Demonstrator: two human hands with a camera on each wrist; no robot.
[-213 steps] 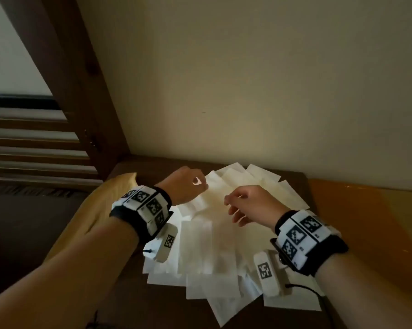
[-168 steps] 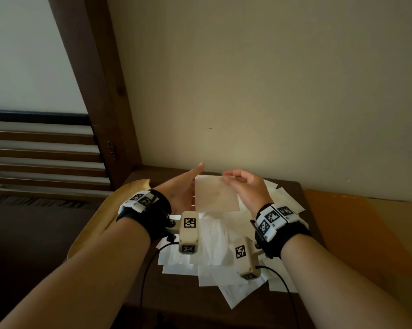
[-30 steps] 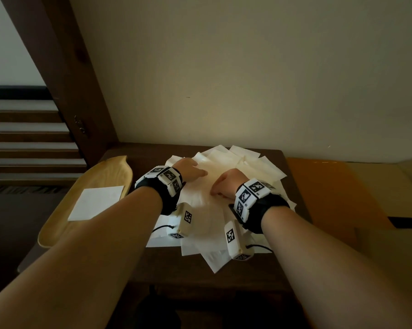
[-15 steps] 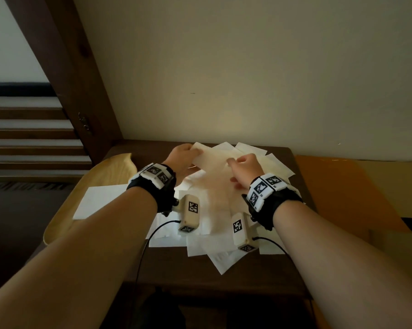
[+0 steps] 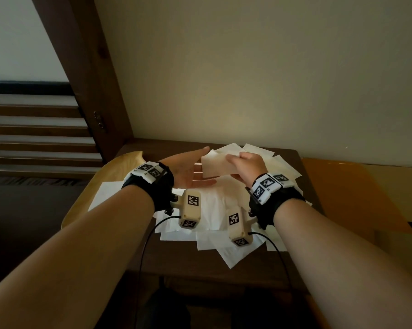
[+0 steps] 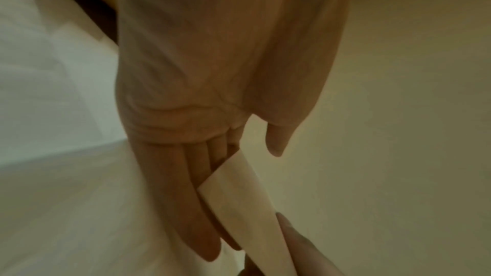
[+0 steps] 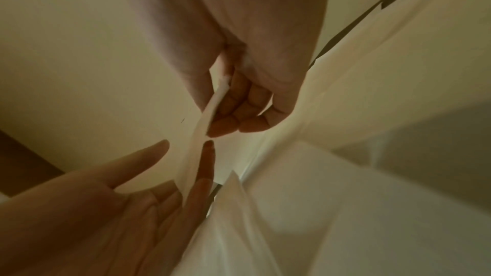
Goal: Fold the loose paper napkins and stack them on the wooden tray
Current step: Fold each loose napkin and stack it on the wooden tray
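Napkins litter table; right hand pinches one, left hand flat.

Tray partly behind left forearm

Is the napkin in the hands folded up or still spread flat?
Partly folded. The napkin bends over in a curve; the right hand pinches it, the open left hand touches it. No flat crease yet.
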